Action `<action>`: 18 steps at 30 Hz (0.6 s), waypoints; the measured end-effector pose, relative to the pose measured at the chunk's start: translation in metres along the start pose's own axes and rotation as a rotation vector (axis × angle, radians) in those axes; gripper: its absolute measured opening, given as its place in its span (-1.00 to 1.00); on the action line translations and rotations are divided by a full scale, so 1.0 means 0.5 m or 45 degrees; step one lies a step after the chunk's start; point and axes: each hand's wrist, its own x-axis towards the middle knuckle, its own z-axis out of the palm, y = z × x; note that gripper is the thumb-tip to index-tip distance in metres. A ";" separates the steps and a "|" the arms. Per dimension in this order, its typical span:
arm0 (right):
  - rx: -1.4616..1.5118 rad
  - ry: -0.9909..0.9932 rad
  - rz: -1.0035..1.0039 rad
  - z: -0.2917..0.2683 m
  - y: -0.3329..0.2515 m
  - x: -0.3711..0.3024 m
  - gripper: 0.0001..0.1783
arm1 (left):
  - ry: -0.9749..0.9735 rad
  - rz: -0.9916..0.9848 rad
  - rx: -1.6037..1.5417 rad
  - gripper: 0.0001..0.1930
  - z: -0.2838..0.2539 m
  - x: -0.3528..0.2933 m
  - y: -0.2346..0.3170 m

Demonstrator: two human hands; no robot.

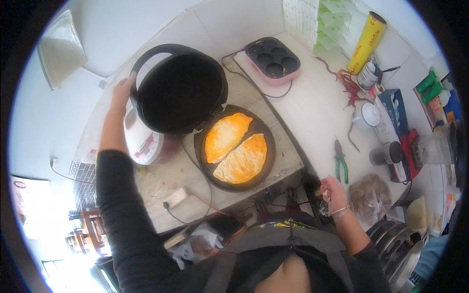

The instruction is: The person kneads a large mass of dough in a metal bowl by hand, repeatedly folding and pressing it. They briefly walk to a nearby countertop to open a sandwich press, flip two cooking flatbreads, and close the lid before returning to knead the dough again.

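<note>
My left hand (122,93) grips the rim handle of the round black lid (178,90) of an electric griddle and holds it raised open. On the black griddle plate (235,184) lie two folded orange-yellow flatbreads (236,147) side by side. My right hand (332,193) hangs near the counter's front edge with its fingers closed around a small object that I cannot make out; a bangle is on the wrist.
A white rice cooker (141,139) stands left of the griddle. A pink multi-cup pan (273,58) sits behind it. Green-handled pliers (341,163), a yellow roll (366,41), a white cup (367,116), jars and boxes crowd the right. A power strip (175,197) lies in front.
</note>
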 end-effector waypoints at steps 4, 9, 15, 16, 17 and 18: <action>0.123 -0.131 0.097 0.002 0.005 0.016 -0.64 | -0.226 0.143 0.184 -0.70 0.020 -0.189 0.110; 0.680 -0.652 0.163 0.065 -0.048 0.019 -0.50 | -0.685 0.466 0.450 -0.71 0.140 -0.458 0.135; 0.859 -1.019 0.175 0.122 -0.166 -0.019 -0.45 | -0.773 0.513 0.653 -0.81 0.419 -0.711 -0.012; 0.867 -1.026 0.161 0.118 -0.182 -0.026 -0.45 | -0.666 0.625 0.606 -0.86 0.456 -0.730 -0.019; 0.869 -1.038 0.151 0.119 -0.196 -0.031 -0.45 | -0.633 0.599 0.628 -0.89 0.491 -0.748 -0.027; 0.867 -1.055 0.148 0.122 -0.205 -0.036 -0.45 | -0.597 0.565 0.652 -0.93 0.516 -0.761 -0.034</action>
